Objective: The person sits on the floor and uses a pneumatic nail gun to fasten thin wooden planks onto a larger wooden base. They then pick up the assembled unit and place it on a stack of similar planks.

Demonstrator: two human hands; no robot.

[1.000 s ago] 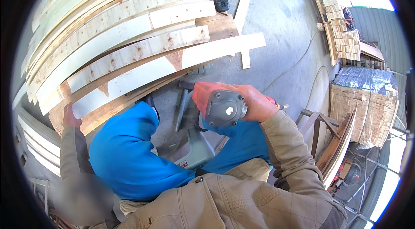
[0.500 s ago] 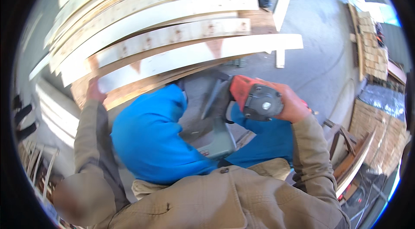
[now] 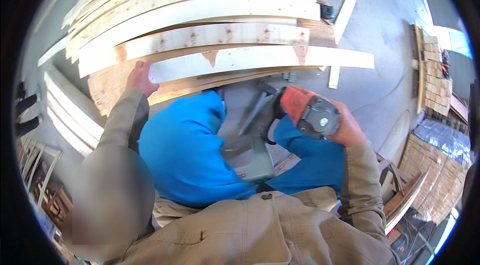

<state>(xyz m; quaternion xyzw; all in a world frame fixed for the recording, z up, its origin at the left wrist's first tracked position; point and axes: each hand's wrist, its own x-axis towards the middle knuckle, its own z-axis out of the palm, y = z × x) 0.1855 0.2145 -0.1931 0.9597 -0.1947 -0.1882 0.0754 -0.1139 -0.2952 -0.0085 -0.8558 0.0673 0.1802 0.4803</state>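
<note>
Red-and-grey nailer (image 3: 302,109) in your right hand (image 3: 347,127), pale board (image 3: 250,58) at your left

Your right hand is wrapped around the nailer, which sits above your right leg, well apart from the board. Your left hand (image 3: 142,79) touches the board's near end, fingers over the wood; whether it grips or only presses, I cannot tell. From that hand the board runs off to the right, its far end jutting past the brown wooden panel (image 3: 111,96) underneath.

Just left of your right hand, a hammer (image 3: 254,110) lies between your knees, its head close to the nailer. Your blue trousers (image 3: 182,145) fill much of the space between your hands, with a grey-green plastic piece (image 3: 260,157) between the thighs. Beyond your left hand, more boards (image 3: 200,9) lie side by side across the panel. Past their right ends is a small black object (image 3: 326,12), too small to identify.

Ahead of your right hand, a loose wooden strip (image 3: 348,9) lies on the smooth grey floor (image 3: 382,37). Farther right of that hand stand stacked wooden blocks (image 3: 436,77) and a plastic-wrapped timber stack (image 3: 432,177). Left of your left hand, long pale pieces (image 3: 70,110) lie in bright light.
</note>
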